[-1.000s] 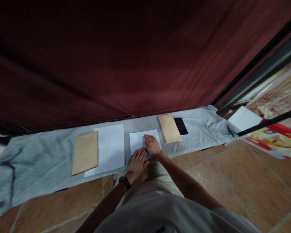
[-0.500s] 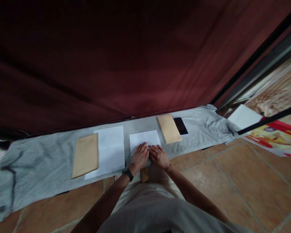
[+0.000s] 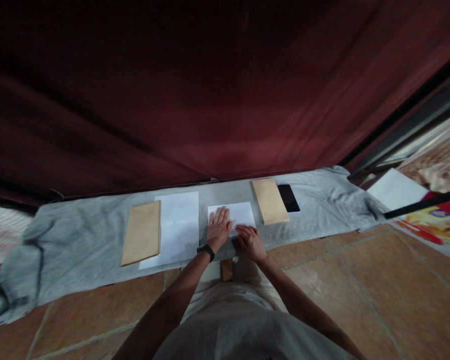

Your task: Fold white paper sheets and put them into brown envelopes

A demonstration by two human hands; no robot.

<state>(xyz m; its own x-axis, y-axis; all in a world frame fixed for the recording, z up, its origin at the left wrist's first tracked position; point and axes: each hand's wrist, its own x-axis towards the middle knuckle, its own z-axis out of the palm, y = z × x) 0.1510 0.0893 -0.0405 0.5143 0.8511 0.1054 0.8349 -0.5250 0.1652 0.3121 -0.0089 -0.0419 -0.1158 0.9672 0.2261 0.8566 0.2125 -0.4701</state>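
A small folded white sheet [image 3: 242,213] lies on a grey cloth [image 3: 78,240] spread over the floor. My left hand [image 3: 218,227], a black band on its wrist, lies flat with fingers stretched out on the sheet's left part. At the sheet's near edge rests my right hand [image 3: 249,240], fingers together and pressed flat. A larger white sheet [image 3: 177,227] lies just left of it, with a brown envelope [image 3: 142,239] overlapping its left side. A second brown envelope [image 3: 269,200] lies right of the folded sheet.
A black phone [image 3: 288,197] lies beside the right envelope. A dark red curtain [image 3: 210,90] hangs behind the cloth. Terracotta floor tiles [image 3: 360,280] spread to the right. White paper [image 3: 395,189] and a colourful printed sheet [image 3: 437,225] lie at far right.
My left hand slid forward onto the folded sheet's left part. My right hand drew back from the sheet's middle to its near edge. The view shifted slightly.
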